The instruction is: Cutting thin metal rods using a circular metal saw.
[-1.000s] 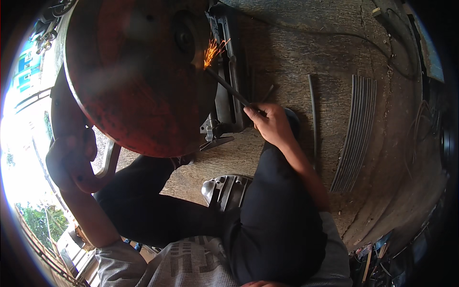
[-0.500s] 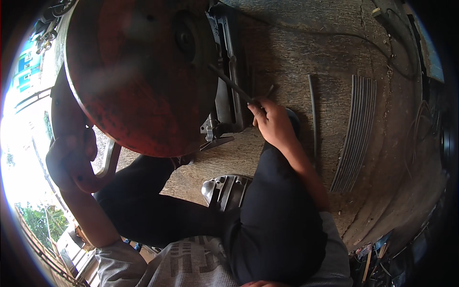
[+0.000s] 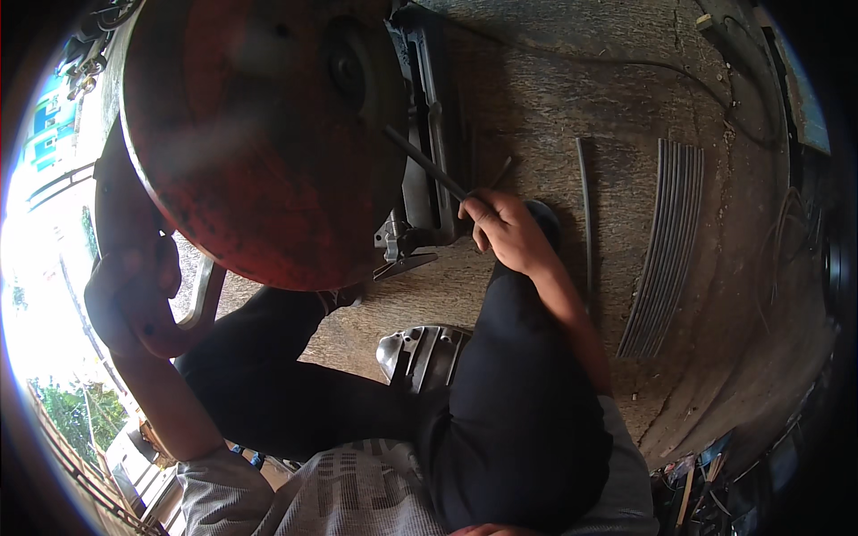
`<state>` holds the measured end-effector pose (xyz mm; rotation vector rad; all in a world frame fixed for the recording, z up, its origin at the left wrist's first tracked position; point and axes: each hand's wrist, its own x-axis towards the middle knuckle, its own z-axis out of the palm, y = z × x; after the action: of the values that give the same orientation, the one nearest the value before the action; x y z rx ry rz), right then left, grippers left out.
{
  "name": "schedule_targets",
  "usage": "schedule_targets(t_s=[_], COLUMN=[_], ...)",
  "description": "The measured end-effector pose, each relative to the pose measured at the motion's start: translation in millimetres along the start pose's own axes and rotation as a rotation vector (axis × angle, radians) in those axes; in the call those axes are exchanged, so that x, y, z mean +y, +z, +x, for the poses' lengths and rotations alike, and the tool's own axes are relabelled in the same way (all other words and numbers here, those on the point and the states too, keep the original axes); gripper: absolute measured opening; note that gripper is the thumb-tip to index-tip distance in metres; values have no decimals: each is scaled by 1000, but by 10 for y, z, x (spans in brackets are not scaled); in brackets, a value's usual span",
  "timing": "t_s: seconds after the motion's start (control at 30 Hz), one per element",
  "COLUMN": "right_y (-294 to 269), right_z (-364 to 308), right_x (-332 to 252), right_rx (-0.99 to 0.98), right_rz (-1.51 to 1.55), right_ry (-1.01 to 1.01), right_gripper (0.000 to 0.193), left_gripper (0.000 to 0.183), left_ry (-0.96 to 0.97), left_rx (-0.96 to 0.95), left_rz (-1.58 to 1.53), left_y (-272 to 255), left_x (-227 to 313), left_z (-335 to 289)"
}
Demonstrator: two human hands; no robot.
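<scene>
A large chop saw with a worn red blade guard (image 3: 259, 205) fills the upper left. My left hand (image 3: 134, 299) is wrapped round its curved handle (image 3: 208, 299), just left of the guard. In my right hand (image 3: 509, 230) is a thin dark metal rod (image 3: 424, 163), pinched near its lower end. The rod slants up and left across the saw's metal base (image 3: 429, 125), and its far tip appears at the guard's right edge. Whether the tip touches the saw I cannot tell.
Several metal rods (image 3: 666, 250) lie side by side on the rough floor at the right. A single rod (image 3: 585, 214) lies apart from them. A ribbed metal casing (image 3: 424, 355) sits between my legs. A dark cable (image 3: 617, 62) runs across the far floor.
My right hand has shifted slightly down, and the rod's far tip has moved a little left and down with it. My left hand stays on the saw's handle.
</scene>
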<state>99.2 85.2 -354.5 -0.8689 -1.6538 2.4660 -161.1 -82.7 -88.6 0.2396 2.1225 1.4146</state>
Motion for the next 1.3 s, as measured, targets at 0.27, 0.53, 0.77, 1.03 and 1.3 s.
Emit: schedule_targets(t_s=[0.27,0.53,0.77,1.03,1.3], right_y=[38,61,66,52,33], right_z=[10,27,32,31,25], right_x=[-8,31,31,27,106], right_rx=[-13,17,40,54,61], right_rz=[-26,-4,-33,-89,-104], right_ry=[32,37,46,13,-17], right_gripper=[26,24,25,25,23], left_gripper=[36,35,34,33,32], left_ry=[6,10,15,25,15], left_rx=[-15,-34,-50,-67,-92], left_rz=[-18,-37,-53,-72,-97], left_y=[-56,-107,-122,-153,-158], left_x=[-58,-135,-117,-85,-156], left_z=[31,79,72,53,105])
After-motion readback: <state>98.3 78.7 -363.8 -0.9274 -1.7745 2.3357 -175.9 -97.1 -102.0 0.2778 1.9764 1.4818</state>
